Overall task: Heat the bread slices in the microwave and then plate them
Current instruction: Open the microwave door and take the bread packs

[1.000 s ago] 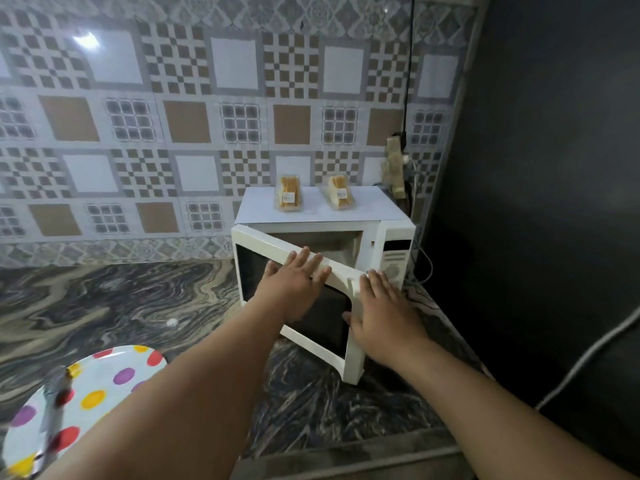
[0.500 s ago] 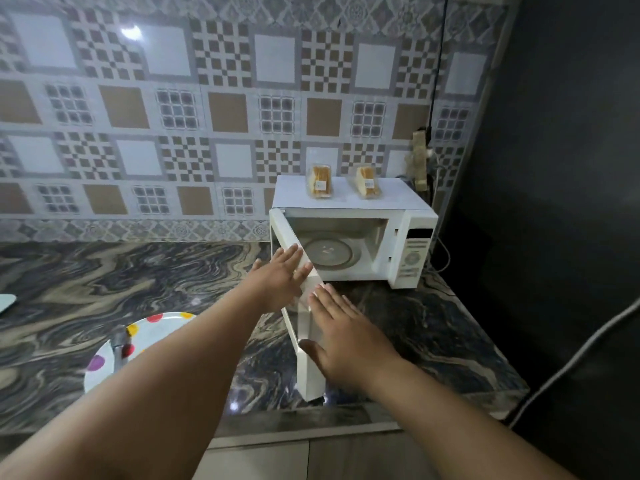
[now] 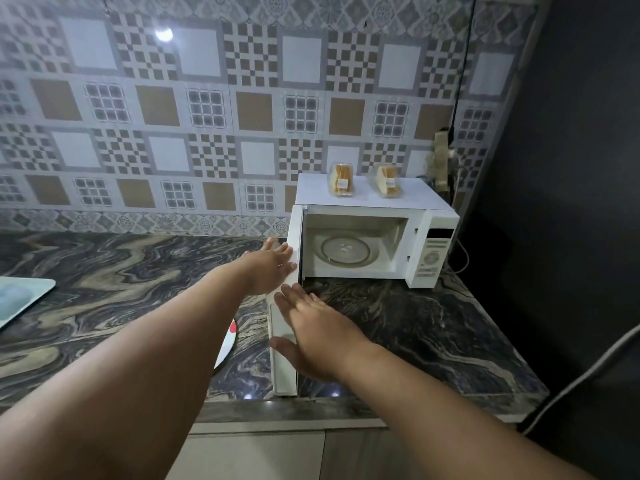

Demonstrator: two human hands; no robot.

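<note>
A white microwave point(image 3: 431, 252) stands at the back right of the marble counter, its door point(image 3: 284, 358) swung fully out toward me. The cavity shows a bare glass turntable point(image 3: 345, 250). Two clear packs of bread slices point(image 3: 341, 179) point(image 3: 386, 180) sit on the microwave's top. My left hand point(image 3: 268, 268) lies flat with straight fingers against the door's outer side near the hinge. My right hand point(image 3: 317, 336) rests with straight fingers on the door's inner side near its free edge. A white plate with coloured dots point(image 3: 228, 341) is mostly hidden under my left forearm.
A pale tray point(image 3: 31, 294) sits at the counter's left edge. A dark wall point(image 3: 571, 202) stands right of the microwave, with cables point(image 3: 460, 81) and a socket point(image 3: 441, 161) behind it. The counter's front edge point(image 3: 346, 408) lies just below the door's tip.
The door has swung from nearly closed to fully out, with both hands following it. The view shifted, so the microwave sits further right and the plate slid under my left arm.
</note>
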